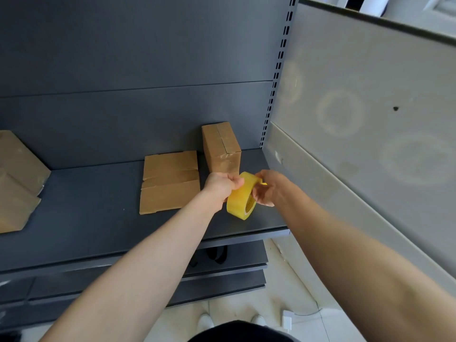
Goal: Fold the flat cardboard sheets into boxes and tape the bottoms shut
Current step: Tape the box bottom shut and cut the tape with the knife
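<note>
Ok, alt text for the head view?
The left hand and right hand both hold a yellow roll of tape at a dark shelf. Flat cardboard sheets lie to its left and an upright taped box stands behind it; more boxes at far left.

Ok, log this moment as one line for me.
stage: handling tape | left hand: grips yellow tape roll | right hand: holds same roll | flat cardboard sheet: unfolded on shelf | taped box: upright, shelf back

Your left hand [219, 187] and right hand [267, 188] are bare, and both forearms [148, 255] run bare to the lower corners of the view. A black garment [241, 332] covers your front at the bottom edge. On your feet you wear white shoes [205, 321] with rounded toes, side by side.
</note>
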{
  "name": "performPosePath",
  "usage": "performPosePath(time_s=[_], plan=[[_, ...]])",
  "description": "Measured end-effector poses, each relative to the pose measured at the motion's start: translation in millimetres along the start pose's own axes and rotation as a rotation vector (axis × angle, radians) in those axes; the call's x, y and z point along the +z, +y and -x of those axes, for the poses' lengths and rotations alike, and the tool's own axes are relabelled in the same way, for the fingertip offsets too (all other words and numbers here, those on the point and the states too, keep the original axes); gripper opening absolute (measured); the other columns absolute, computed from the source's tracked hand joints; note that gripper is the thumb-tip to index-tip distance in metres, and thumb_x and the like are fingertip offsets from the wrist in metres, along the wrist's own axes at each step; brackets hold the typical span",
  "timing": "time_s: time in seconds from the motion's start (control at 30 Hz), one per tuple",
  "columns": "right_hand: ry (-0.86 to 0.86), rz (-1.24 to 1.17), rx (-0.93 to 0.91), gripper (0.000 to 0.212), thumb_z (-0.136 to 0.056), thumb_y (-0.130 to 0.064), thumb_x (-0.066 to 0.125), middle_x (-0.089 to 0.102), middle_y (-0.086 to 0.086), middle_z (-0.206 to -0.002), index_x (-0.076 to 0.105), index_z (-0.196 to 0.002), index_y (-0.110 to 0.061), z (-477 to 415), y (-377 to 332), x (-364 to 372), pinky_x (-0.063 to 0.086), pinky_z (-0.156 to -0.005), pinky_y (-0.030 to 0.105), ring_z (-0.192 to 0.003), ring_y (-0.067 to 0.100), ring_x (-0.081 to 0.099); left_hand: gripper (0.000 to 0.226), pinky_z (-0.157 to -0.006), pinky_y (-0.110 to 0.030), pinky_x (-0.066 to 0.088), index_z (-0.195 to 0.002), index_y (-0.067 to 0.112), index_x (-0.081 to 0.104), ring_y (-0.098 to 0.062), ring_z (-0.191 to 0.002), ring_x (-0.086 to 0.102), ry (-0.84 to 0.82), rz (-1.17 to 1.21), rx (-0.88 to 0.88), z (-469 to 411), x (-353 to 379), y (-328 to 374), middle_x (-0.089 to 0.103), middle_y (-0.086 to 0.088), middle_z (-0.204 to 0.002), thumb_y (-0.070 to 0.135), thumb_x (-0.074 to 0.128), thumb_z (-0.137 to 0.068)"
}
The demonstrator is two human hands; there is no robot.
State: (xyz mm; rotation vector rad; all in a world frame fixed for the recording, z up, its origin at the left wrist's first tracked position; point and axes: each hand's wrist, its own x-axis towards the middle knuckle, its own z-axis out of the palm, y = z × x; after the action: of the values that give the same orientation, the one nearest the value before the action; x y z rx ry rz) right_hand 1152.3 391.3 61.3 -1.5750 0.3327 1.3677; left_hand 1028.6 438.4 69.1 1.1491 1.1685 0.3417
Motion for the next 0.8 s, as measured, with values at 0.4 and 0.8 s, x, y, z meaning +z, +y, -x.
performPosePath(time_s=[0.4,0.8], plan=[[0.124,-0.064,-0.106,0.01,-0.09,-0.017,0.057,0.05,0.006,-0.071,0.055,-0.095,-0.009,7.4,6.3,-0.4,0.046,-0.036,0.018,-0.058,0.014,0.05,0.057,-0.083,-0.037,0.041,-0.122,0.006,0.055,-0.027,-0.107,0.055,0.055,0.026,-0.103,12.0,13.8,-10.5,0.058,-0.012,-0.125,0.019,0.081,-0.073],[0.357,0.241,-0.351,0.026,-0.088,-0.031,0.058,0.059,0.009,-0.066,0.056,-0.079,-0.007,-4.1,27.0,7.4,0.059,-0.072,0.038,-0.061,0.026,0.064,0.088,-0.096,-0.053,0.042,-0.138,0.001,0.033,-0.028,-0.108,0.061,0.04,-0.084,-0.28,12.6,4.3,-21.4,0.045,-0.014,-0.139,0.027,0.083,-0.07]])
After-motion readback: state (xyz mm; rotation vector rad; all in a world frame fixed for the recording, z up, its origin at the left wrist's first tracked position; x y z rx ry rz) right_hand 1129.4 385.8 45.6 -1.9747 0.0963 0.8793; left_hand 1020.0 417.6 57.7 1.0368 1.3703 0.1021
